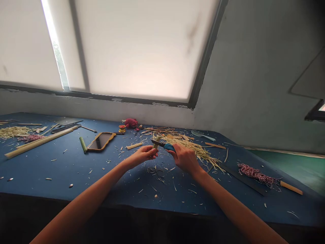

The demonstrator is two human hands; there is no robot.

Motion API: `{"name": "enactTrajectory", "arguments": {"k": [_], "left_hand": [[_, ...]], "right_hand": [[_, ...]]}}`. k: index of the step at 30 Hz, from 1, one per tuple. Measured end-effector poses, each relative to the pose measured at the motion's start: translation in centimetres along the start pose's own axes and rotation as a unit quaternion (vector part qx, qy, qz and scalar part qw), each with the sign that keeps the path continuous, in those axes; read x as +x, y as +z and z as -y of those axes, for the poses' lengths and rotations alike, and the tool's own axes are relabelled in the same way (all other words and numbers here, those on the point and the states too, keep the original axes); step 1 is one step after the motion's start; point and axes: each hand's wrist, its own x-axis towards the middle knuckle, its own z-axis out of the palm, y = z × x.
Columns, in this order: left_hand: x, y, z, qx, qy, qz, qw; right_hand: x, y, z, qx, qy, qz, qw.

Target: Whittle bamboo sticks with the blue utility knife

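Observation:
My left hand (pixel 145 154) is closed around the lower end of a short, pale green bamboo piece (pixel 157 139), which stands nearly upright between the fingers. In my right hand (pixel 186 158) is the blue handle of a knife (pixel 169 147), gripped with the fingers wrapped round it. Its dark blade points left and lies against or just in front of the bamboo; which of the two I cannot tell. Behind and right of the hands spreads a heap of thin bamboo strips (pixel 200 149). Curled shavings (pixel 157 173) lie on the blue table (pixel 83 179) below the hands.
Left of the hands are a gold-framed mirror (pixel 101 141), a green bamboo tube (pixel 83 145) and a long bamboo pole (pixel 43 141). A hairbrush (pixel 203 135) lies behind the strips. At right is a red-and-white cord bundle (pixel 256 173). A window (pixel 142 51) rises behind the table.

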Motion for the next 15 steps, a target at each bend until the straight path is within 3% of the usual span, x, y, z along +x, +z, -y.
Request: {"name": "enactTrajectory", "arguments": {"k": [3, 7, 9, 12, 15], "left_hand": [[-0.3, 0.1, -0.7, 0.005, -0.008, 0.027, 1.000], [-0.6, 0.5, -1.0, 0.011, -0.048, 0.083, 0.995], [-0.5, 0.6, -0.7, 0.003, -0.052, 0.078, 0.996], [-0.3, 0.5, 0.0, 0.002, -0.037, 0.043, 0.998], [-0.1, 0.2, 0.2, 0.036, -0.026, 0.014, 0.999]], "right_hand": [[0.4, -0.2, -1.1, -0.025, 0.028, 0.011, 0.999], [0.6, -1.1, -5.2, -0.065, 0.237, 0.049, 0.968], [0.2, -1.5, -7.1, -0.074, 0.304, 0.067, 0.947], [-0.4, -1.5, -8.1, -0.058, 0.318, 0.065, 0.944], [-0.4, -0.9, -6.9, -0.022, 0.279, 0.034, 0.959]]}}
